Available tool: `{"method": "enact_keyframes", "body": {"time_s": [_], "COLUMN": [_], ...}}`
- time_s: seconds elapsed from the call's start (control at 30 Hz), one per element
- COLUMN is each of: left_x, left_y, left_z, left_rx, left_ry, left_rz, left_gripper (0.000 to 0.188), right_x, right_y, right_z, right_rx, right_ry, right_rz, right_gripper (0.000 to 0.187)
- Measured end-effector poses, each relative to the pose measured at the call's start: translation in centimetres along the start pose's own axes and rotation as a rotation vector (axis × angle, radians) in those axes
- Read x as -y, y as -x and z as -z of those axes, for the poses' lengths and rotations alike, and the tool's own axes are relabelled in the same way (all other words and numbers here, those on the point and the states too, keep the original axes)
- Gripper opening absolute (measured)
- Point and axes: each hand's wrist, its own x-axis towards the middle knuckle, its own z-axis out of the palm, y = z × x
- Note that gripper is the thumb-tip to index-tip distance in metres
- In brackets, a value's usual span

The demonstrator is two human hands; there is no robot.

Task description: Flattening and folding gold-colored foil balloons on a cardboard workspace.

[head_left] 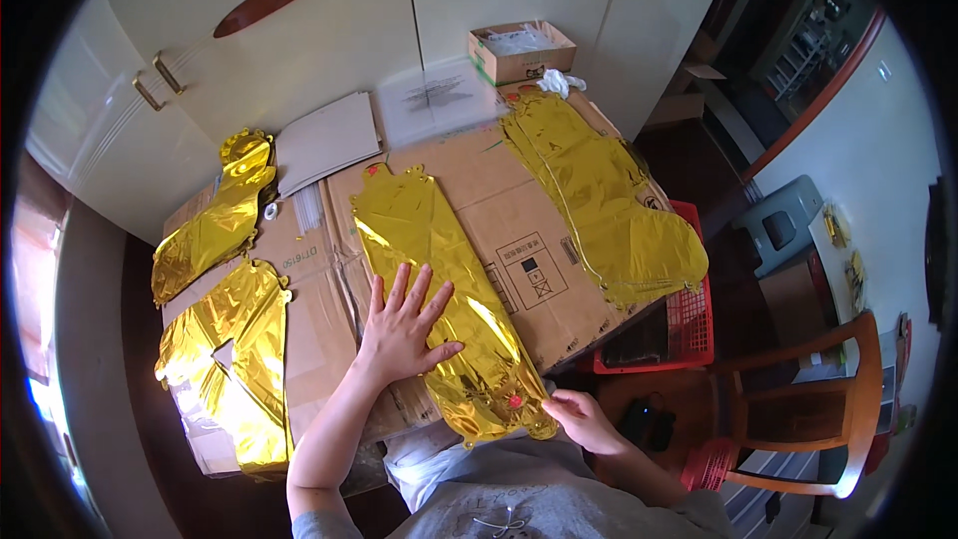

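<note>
A long, flat gold foil balloon (pixel 414 225) lies across the middle of the cardboard-covered table, its near end at the front edge by my shirt. My left hand (pixel 401 331) rests flat on it, fingers spread, pressing on its left side. At the near right corner my right hand (pixel 584 421) pinches the balloon's edge between thumb and fingers; part of the grip is hidden. Small red marks show at both ends of the balloon. To the right lies a boot-shaped stretch of flat gold foil (pixel 589 200), apart from both hands.
More flat gold foil lies at the left: a curved piece (pixel 222 215) and one with a hole (pixel 235 339). Behind are grey cardboard sheets (pixel 329 140), an open box (pixel 529 55) and crumpled white tissue (pixel 561 83). A red crate (pixel 689 324) and wooden chair (pixel 848 399) stand right.
</note>
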Motion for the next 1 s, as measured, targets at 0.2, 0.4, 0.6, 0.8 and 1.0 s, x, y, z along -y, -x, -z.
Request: {"method": "enact_keyframes", "body": {"time_s": [0.2,0.4,0.6,0.8,1.0], "left_x": [0.1,0.1,0.1,0.7,0.3], "left_y": [0.1,0.4,0.5,1.0,0.6], "left_z": [0.0,0.0,-0.1,-0.6,-0.4], "left_rx": [0.012,0.025,0.022,0.033,-0.018], "left_ry": [-0.020,-0.023,-0.025,-0.037,-0.024], "left_rz": [0.005,0.009,0.007,0.022,-0.001], "left_gripper": [0.085,0.085,0.087,0.087,0.086], "right_x": [-1.1,2.3,10.1,15.3,17.1], "right_y": [-0.5,-0.8,-6.7,-20.8,-25.5], "right_z": [0.7,0.8,-0.2,-5.0,-7.1], "right_rx": [-0.060,-0.323,-0.170,0.054,0.003], "right_ry": [0.042,0.250,0.638,1.004,1.262], "right_rz": [0.126,0.443,1.028,1.219,1.094], "right_gripper": [0.019,0.011,0.014,0.031,0.036]}}
